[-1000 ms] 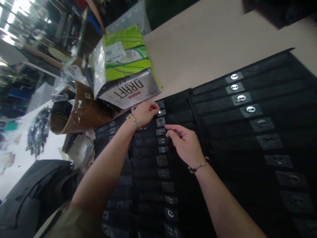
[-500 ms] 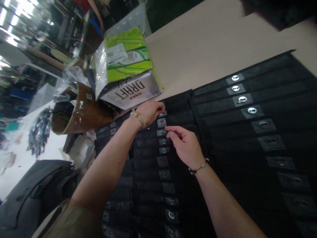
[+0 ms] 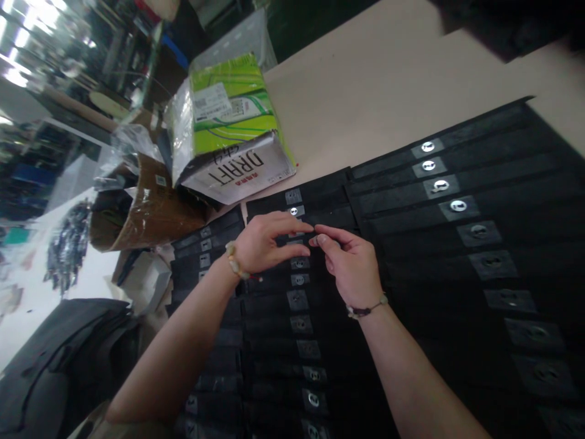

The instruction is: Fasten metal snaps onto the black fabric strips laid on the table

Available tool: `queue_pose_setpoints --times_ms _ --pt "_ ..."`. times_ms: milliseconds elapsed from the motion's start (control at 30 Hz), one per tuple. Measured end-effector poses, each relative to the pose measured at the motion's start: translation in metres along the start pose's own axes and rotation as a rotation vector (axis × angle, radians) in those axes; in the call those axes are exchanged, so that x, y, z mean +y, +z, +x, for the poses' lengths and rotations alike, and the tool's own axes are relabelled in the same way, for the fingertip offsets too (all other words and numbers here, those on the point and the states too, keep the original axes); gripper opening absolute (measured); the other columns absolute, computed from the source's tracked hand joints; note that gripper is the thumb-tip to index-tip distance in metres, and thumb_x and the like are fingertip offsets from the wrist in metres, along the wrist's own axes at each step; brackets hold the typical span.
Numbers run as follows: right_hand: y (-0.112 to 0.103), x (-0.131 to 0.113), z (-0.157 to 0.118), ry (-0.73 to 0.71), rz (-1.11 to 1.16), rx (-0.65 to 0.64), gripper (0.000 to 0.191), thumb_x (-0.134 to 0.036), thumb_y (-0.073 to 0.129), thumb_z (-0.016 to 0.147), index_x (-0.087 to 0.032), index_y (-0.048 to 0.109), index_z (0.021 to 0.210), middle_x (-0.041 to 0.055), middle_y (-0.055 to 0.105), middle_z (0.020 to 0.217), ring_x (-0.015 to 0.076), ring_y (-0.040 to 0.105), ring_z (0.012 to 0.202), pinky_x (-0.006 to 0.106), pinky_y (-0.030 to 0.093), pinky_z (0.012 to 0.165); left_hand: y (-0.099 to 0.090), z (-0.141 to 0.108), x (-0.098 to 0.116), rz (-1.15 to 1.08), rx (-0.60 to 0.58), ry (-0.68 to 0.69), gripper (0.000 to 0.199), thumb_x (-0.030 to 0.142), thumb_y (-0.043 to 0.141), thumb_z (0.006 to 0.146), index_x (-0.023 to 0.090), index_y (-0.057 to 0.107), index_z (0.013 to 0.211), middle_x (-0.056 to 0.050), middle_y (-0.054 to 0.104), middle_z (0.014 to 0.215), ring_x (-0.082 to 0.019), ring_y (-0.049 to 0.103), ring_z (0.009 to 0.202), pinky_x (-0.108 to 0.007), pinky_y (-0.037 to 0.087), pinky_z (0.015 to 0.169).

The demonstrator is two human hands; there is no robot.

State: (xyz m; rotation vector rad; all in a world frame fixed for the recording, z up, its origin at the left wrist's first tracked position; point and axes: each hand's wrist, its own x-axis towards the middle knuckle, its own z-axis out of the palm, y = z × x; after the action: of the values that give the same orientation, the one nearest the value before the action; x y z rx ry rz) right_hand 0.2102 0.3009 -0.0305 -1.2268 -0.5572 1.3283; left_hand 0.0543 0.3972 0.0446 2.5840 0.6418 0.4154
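Note:
Overlapping black sheets (image 3: 274, 311) lie in columns across the table, each bearing a small clear patch (image 3: 298, 299) with a round mark, some of them bright silver. My left hand (image 3: 267, 242) is over the middle column, palm down, its thumb and fingers apart with nothing visible between them. Its fingertips almost meet those of my right hand (image 3: 351, 259); whether they touch I cannot tell. Between the thumb and index finger of my right hand is a small pale piece (image 3: 313, 241), mostly covered by the fingertips. Bracelets circle both wrists.
A green and white carton (image 3: 233, 116) stands at the table's far edge. Left of it is a brown cardboard container (image 3: 153, 207) with plastic wrap. Dark folded cloth (image 3: 59, 366) lies at lower left, and a blurred black object (image 3: 512, 24) is at upper right.
My left hand has drawn back from the upper patch of the middle column toward my right hand, and its fingers have opened. My right hand stays nearly in place, still pinching.

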Motion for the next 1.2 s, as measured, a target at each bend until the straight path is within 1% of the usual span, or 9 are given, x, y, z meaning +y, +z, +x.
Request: queue_pose_setpoints --times_ms 167,400,567,633,700,800,867,1000,1200 --pt "0.001 0.002 0.000 0.000 0.034 0.005 0.040 -0.040 0.076 0.075 -0.016 0.079 0.108 0.0048 0.071 0.078 0.0095 0.054 0.057 0.021 0.039 0.048 0.013 -0.001 0.026 0.189 0.055 0.021 0.019 0.034 0.063 0.094 0.018 0.072 0.099 -0.004 0.075 0.092 -0.015 0.068 0.087 -0.026 0.055 0.079" --pt "0.004 -0.008 -0.002 0.141 0.338 -0.012 0.043 -0.033 0.082 0.069 -0.012 0.075 0.105 -0.0079 0.048 0.051 0.0021 0.033 0.040 0.017 0.020 0.038 0.013 0.007 0.026 0.459 0.054 0.140 0.024 0.040 0.059 0.096 0.019 0.070 0.096 -0.002 0.075 0.090 -0.015 0.068 0.079 -0.028 0.050 0.070" --pt "0.006 -0.014 -0.002 0.159 0.408 0.024 0.044 -0.031 0.083 0.067 -0.012 0.073 0.105 -0.0106 0.042 0.050 0.0012 0.031 0.038 0.016 0.018 0.036 0.018 0.011 0.018 0.323 0.057 -0.020 0.027 0.041 0.057 0.097 0.018 0.071 0.096 -0.004 0.074 0.088 -0.014 0.068 0.081 -0.025 0.051 0.073" --pt "0.006 -0.015 -0.002 0.149 0.413 0.029 0.042 -0.032 0.083 0.067 -0.012 0.073 0.103 -0.0112 0.041 0.048 0.0010 0.030 0.037 0.016 0.018 0.035 0.019 0.015 0.012 0.111 0.046 -0.132 0.024 0.040 0.062 0.094 0.018 0.072 0.096 -0.003 0.074 0.089 -0.012 0.067 0.080 -0.023 0.052 0.070" --pt "0.006 -0.016 -0.003 0.147 0.408 0.027 0.041 -0.033 0.082 0.067 -0.013 0.073 0.101 -0.0081 0.052 0.053 0.0003 0.030 0.037 0.016 0.018 0.036 0.019 0.018 0.000 -0.044 0.054 -0.254 0.022 0.039 0.068 0.091 0.018 0.073 0.096 -0.002 0.074 0.089 -0.011 0.066 0.076 -0.022 0.051 0.067" --pt "0.006 -0.017 -0.004 0.152 0.384 -0.003 0.038 -0.034 0.080 0.070 -0.013 0.071 0.100 0.0038 0.074 0.081 -0.0009 0.032 0.039 0.017 0.019 0.036 0.019 0.023 -0.031 -0.049 0.153 -0.431 0.021 0.033 0.070 0.087 0.018 0.073 0.100 -0.002 0.074 0.090 -0.012 0.065 0.075 -0.025 0.051 0.070" --pt "0.006 -0.017 -0.005 0.151 0.362 -0.025 0.037 -0.034 0.079 0.071 -0.013 0.071 0.100 0.0085 0.077 0.092 -0.0008 0.033 0.040 0.017 0.020 0.037 0.020 0.025 -0.054 0.011 0.206 -0.505 0.020 0.029 0.071 0.085 0.017 0.073 0.101 -0.003 0.074 0.093 -0.014 0.065 0.080 -0.028 0.051 0.077" --pt "0.006 -0.015 -0.005 0.135 0.311 -0.055 0.037 -0.034 0.077 0.074 -0.012 0.071 0.103 0.0102 0.078 0.094 -0.0003 0.032 0.040 0.018 0.020 0.038 0.022 0.024 -0.085 0.074 0.185 -0.551 0.021 0.026 0.068 0.086 0.017 0.073 0.104 -0.004 0.073 0.100 -0.016 0.064 0.088 -0.030 0.050 0.085" --pt "0.004 -0.013 -0.003 0.107 0.271 -0.069 0.035 -0.033 0.075 0.077 -0.012 0.071 0.104 0.0104 0.078 0.095 0.0003 0.034 0.042 0.019 0.021 0.039 0.024 0.022 -0.086 0.074 0.185 -0.480 0.021 0.025 0.065 0.088 0.017 0.075 0.105 -0.005 0.072 0.102 -0.016 0.063 0.094 -0.030 0.049 0.090"
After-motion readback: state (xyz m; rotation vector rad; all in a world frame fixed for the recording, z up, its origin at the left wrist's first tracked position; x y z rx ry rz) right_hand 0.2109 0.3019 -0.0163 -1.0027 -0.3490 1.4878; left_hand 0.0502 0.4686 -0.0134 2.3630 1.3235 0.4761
